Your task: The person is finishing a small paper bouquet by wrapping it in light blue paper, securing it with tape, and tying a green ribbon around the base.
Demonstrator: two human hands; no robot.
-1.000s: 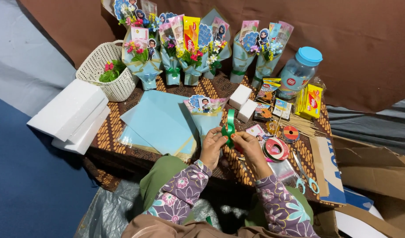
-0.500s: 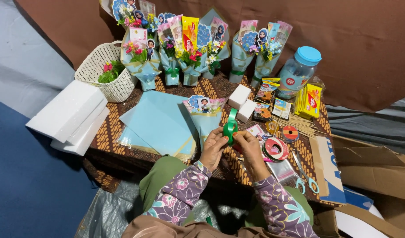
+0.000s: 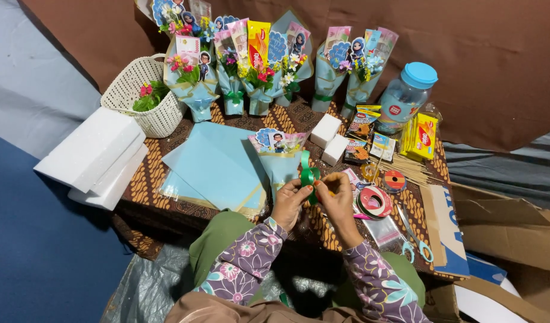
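Left of scene: a stack of white foam blocks (image 3: 89,157) lies off the table edge, beside a white woven basket (image 3: 144,96) holding small artificial flowers. Neither has shifted over the last second.

Centre-left: blue wrapping sheets (image 3: 212,164) lie flat on the batik-patterned table (image 3: 144,185), with a row of finished blue-wrapped bouquets (image 3: 251,66) standing against the brown backdrop. Position unchanged.

Centre: the left hand (image 3: 290,203) is curled nearly closed, thumb and fingers pinching the green ribbon (image 3: 308,176) at its lower end. The ribbon stands in upright loops just above the fingertips, in front of a partly made blue bouquet (image 3: 279,152). Compared with a second ago the ribbon sits slightly lower and closer between the two hands, and the loops look more gathered; judged as a bow being formed, not yet attached to anything.

Centre-right: the right hand (image 3: 338,197) is likewise mostly closed, fingertips meeting the ribbon from the other side, touching the left hand's fingers.

Right: ribbon rolls (image 3: 375,202), blue-handled scissors (image 3: 415,236), bamboo skewers (image 3: 409,170), snack packets (image 3: 422,134) and a blue-lidded jar (image 3: 406,96) remain where they were
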